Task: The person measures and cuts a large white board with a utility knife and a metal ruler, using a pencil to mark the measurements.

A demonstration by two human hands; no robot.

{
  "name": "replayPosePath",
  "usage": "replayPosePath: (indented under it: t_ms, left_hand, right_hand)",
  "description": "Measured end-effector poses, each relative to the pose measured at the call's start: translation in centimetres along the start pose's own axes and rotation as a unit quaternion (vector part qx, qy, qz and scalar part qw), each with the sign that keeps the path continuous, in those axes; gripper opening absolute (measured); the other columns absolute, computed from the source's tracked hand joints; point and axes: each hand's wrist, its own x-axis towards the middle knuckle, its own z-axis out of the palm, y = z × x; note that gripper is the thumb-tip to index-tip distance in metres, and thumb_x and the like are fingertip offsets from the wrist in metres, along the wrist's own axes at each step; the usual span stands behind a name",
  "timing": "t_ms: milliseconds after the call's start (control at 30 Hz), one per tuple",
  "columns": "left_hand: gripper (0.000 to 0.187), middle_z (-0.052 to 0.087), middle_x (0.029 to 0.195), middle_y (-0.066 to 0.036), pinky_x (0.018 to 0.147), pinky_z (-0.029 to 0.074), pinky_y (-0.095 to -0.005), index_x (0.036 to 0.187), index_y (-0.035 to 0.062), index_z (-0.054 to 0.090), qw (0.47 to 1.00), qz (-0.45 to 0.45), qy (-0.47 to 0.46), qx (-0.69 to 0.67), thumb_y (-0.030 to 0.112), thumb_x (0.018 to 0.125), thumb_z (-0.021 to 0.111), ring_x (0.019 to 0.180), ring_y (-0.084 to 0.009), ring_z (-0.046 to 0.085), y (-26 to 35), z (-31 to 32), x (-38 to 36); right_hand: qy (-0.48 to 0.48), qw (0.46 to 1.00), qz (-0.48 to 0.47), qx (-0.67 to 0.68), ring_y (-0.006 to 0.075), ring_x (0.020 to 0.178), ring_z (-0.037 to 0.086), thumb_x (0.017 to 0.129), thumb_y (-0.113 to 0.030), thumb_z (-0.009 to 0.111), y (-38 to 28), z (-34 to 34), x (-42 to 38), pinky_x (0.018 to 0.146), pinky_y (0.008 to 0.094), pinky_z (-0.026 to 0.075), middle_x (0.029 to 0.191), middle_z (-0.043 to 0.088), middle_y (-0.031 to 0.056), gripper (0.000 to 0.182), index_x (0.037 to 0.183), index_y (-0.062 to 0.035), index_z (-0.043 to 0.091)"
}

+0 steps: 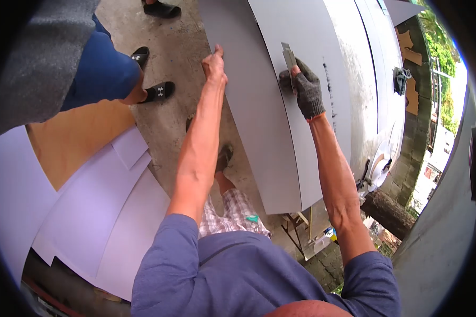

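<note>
My left hand (214,67) is bare and closed at the left edge of a long grey sheet (243,95), its thumb pointing up along the edge. In a dark knitted glove, my right hand (305,90) grips a flat, narrow metal blade tool (288,54) whose exact kind I cannot make out. The tool is over a second grey sheet (296,34), near its left edge, where it overlaps the first sheet. A broken line of black smudges (329,87) runs along the second sheet, right of my glove.
A person in blue shorts (108,66) and black slides stands at the left. Pale sheets (98,206) lie over a wooden board (82,140) at lower left. Beyond the work are a roll of white material (380,168), a log (388,211) and a block wall (415,116).
</note>
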Motion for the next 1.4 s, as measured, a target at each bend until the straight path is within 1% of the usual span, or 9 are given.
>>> replayPosePath:
  t_ms: [100,167,400,533,633,833,933,1233,1400]
  left_hand:
    - [0.044,0.065,0.082,-0.011,0.075,0.045,-0.0363,0.089,-0.0134,0.067,0.999,0.031,0.037,0.011,0.031,0.093,0.067,0.08,-0.0167,0.051,0.0,0.4,-1.2]
    - [0.046,0.065,0.08,-0.015,0.073,0.045,-0.039,0.086,-0.0128,0.066,0.997,0.054,0.036,0.044,0.033,0.093,0.066,0.078,-0.0191,0.053,-0.2,0.4,-1.2]
    - [0.045,0.07,0.09,-0.017,0.076,0.048,-0.0389,0.089,-0.0114,0.068,0.996,0.016,0.072,0.058,0.034,0.093,0.066,0.083,-0.0203,0.059,0.7,1.2,-2.9]
    - [0.044,0.071,0.093,-0.015,0.075,0.048,-0.0405,0.09,-0.0114,0.07,0.996,0.058,0.057,0.036,0.032,0.092,0.067,0.084,-0.0218,0.062,0.3,1.2,-1.6]
    - [0.042,0.07,0.097,-0.016,0.079,0.049,-0.0404,0.093,-0.0115,0.069,0.998,-0.023,0.009,-0.051,0.03,0.093,0.067,0.087,-0.0228,0.062,1.9,1.3,-0.9]
    - [0.049,0.065,0.114,-0.019,0.09,0.049,-0.0385,0.115,-0.0131,0.062,0.992,0.023,0.011,0.125,0.032,0.095,0.063,0.102,-0.0258,0.062,1.8,1.1,2.4]
    - [0.051,0.065,0.115,-0.019,0.087,0.05,-0.0378,0.118,-0.0136,0.06,0.998,0.022,-0.052,0.009,0.033,0.097,0.061,0.101,-0.0253,0.062,1.2,0.6,2.0]
    - [0.045,0.067,0.11,-0.017,0.083,0.051,-0.0371,0.113,-0.0126,0.062,0.996,0.04,-0.048,0.057,0.03,0.1,0.054,0.097,-0.0232,0.064,2.0,0.1,-0.8]
    - [0.042,0.067,0.111,-0.015,0.087,0.052,-0.0406,0.113,-0.0045,0.063,0.996,0.03,-0.059,0.061,0.035,0.102,0.052,0.098,-0.0249,0.064,1.6,-0.4,-1.3]
  right_hand:
    - [0.017,0.998,0.013,0.063,0.0094,0.064,0.058,0.099,-0.029,0.058,0.9,-0.1,1.2,0.058,0.0222,0.048,0.083,0.066,0.0077,0.045,0.136,-0.0034,0.054]
    - [0.025,0.995,0.022,0.089,0.0107,0.064,0.058,0.1,-0.028,0.057,1.0,-0.3,1.0,0.059,0.0234,0.049,0.082,0.064,0.0087,0.045,0.137,-0.003,0.053]
    - [0.015,0.984,0.05,0.169,0.0147,0.063,0.059,0.098,-0.028,0.06,1.0,-1.0,1.7,0.058,0.0269,0.051,0.081,0.063,0.0124,0.048,0.137,-0.0019,0.051]
    - [0.037,0.978,0.057,0.196,0.0155,0.059,0.059,0.098,-0.026,0.061,1.3,-1.1,2.8,0.055,0.0277,0.051,0.081,0.063,0.0145,0.047,0.137,-0.0025,0.051]
    - [0.041,0.976,0.062,0.204,0.0157,0.058,0.059,0.098,-0.026,0.061,1.9,-1.3,2.2,0.054,0.0278,0.051,0.08,0.063,0.0146,0.046,0.137,-0.0033,0.051]
    - [0.047,0.971,0.081,0.219,0.0157,0.057,0.057,0.098,-0.024,0.061,1.3,-0.9,2.3,0.051,0.0274,0.049,0.076,0.061,0.0126,0.044,0.134,-0.0028,0.053]
    - [0.053,0.978,0.072,0.191,0.016,0.058,0.057,0.098,-0.023,0.06,1.1,-0.9,2.2,0.05,0.0277,0.049,0.075,0.061,0.0123,0.042,0.134,-0.0026,0.052]
    - [0.061,0.975,0.081,0.2,0.016,0.056,0.058,0.099,-0.022,0.058,0.8,-0.8,2.1,0.049,0.0276,0.049,0.076,0.062,0.0133,0.041,0.133,-0.0004,0.053]
    - [0.066,0.971,0.085,0.212,0.0164,0.056,0.058,0.099,-0.021,0.057,0.7,-0.6,2.0,0.048,0.0277,0.047,0.073,0.061,0.0125,0.041,0.134,-0.0001,0.052]
